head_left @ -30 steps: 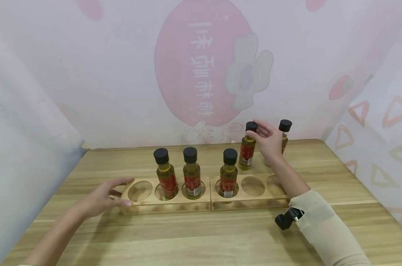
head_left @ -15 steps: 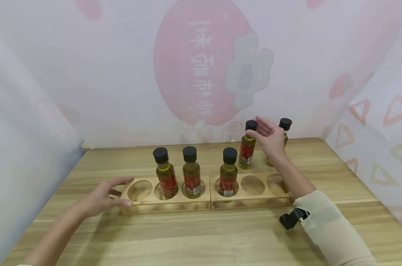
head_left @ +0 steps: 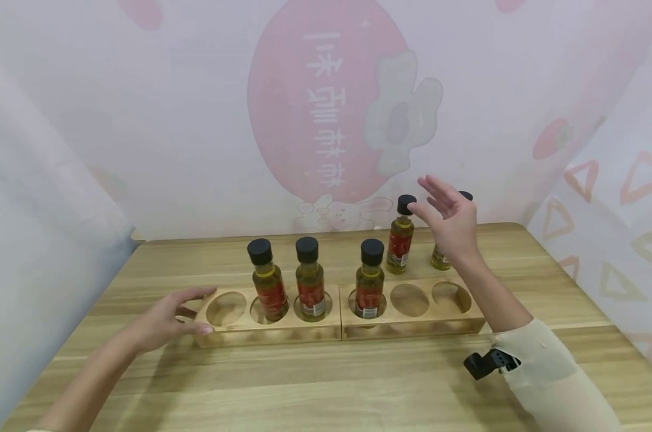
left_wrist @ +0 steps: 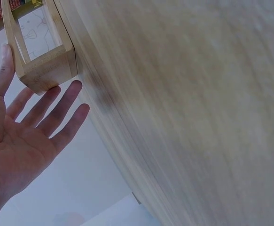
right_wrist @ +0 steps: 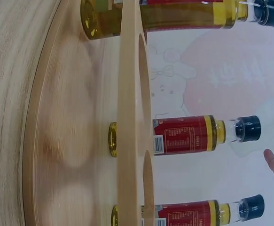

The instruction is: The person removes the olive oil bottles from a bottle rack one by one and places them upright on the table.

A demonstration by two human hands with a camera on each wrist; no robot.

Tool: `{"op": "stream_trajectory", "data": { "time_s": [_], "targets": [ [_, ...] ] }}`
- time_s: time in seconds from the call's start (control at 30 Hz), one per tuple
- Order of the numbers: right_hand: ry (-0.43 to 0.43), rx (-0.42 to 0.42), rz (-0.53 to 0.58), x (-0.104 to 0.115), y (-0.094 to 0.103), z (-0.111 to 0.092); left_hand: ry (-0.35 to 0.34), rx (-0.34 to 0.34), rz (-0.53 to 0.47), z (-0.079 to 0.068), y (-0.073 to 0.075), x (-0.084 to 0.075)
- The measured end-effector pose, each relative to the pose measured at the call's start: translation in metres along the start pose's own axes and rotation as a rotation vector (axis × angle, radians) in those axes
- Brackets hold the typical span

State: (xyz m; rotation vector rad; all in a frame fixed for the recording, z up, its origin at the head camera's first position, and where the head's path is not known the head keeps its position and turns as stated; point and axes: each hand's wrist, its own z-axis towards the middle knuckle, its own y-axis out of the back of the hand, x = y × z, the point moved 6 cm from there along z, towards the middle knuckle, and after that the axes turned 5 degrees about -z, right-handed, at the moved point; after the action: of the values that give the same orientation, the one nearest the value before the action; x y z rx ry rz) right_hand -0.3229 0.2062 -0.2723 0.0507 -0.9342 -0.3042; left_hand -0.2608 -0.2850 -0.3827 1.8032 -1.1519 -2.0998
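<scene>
My left hand (head_left: pixel 166 321) holds the left end of a wooden bottle rack (head_left: pixel 272 336), thumb at its front corner and index finger at the back corner; the left wrist view shows this hand (left_wrist: pixel 28 127) at the rack's end (left_wrist: pixel 47 70). Two oil bottles (head_left: pixel 272 294) (head_left: pixel 311 288) stand in its middle and right holes. A second rack (head_left: pixel 412 330) adjoins it, with one bottle (head_left: pixel 370 288) in its left hole. Behind it, one bottle (head_left: pixel 399 246) stands on the table; my right hand (head_left: pixel 452 225) is raised beside its black cap, fingers spread, holding nothing. Another bottle (head_left: pixel 441 257) is mostly hidden behind that hand.
The wooden table (head_left: pixel 326 384) ends at a pale printed curtain (head_left: pixel 196 150) behind and at the sides. Below the right sleeve (head_left: pixel 552 366) sticks out a black camera mount (head_left: pixel 490 363). The second rack's middle and right holes hold no bottles.
My right hand has drawn away from the cap of the nearer standing bottle, moving right and slightly up, and now covers more of the far right bottle. The left hand stays put.
</scene>
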Motion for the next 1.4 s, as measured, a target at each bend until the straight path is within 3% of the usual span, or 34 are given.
{"op": "stream_trajectory", "data": {
  "time_s": [0.3,0.53,0.77,0.93,1.17,1.4],
  "targets": [
    [0.023,0.044,0.055,0.012,-0.003,-0.007,0.004,-0.006,0.001,0.001,0.0,0.0],
    [0.006,0.164,0.138,0.017,-0.014,-0.018,0.0,-0.003,0.004,0.002,0.0,0.001],
    [0.057,0.308,0.231,0.022,-0.03,-0.031,-0.003,-0.005,0.007,0.001,-0.001,0.002],
    [0.016,0.408,0.29,0.021,-0.043,-0.041,-0.008,-0.01,0.013,0.002,-0.001,0.002],
    [-0.079,0.469,0.293,0.015,-0.053,-0.053,-0.009,-0.006,0.015,0.002,-0.002,0.002],
    [-0.026,0.534,0.368,0.019,-0.061,-0.057,0.0,-0.014,0.02,0.003,-0.001,0.002]
  ]
}}
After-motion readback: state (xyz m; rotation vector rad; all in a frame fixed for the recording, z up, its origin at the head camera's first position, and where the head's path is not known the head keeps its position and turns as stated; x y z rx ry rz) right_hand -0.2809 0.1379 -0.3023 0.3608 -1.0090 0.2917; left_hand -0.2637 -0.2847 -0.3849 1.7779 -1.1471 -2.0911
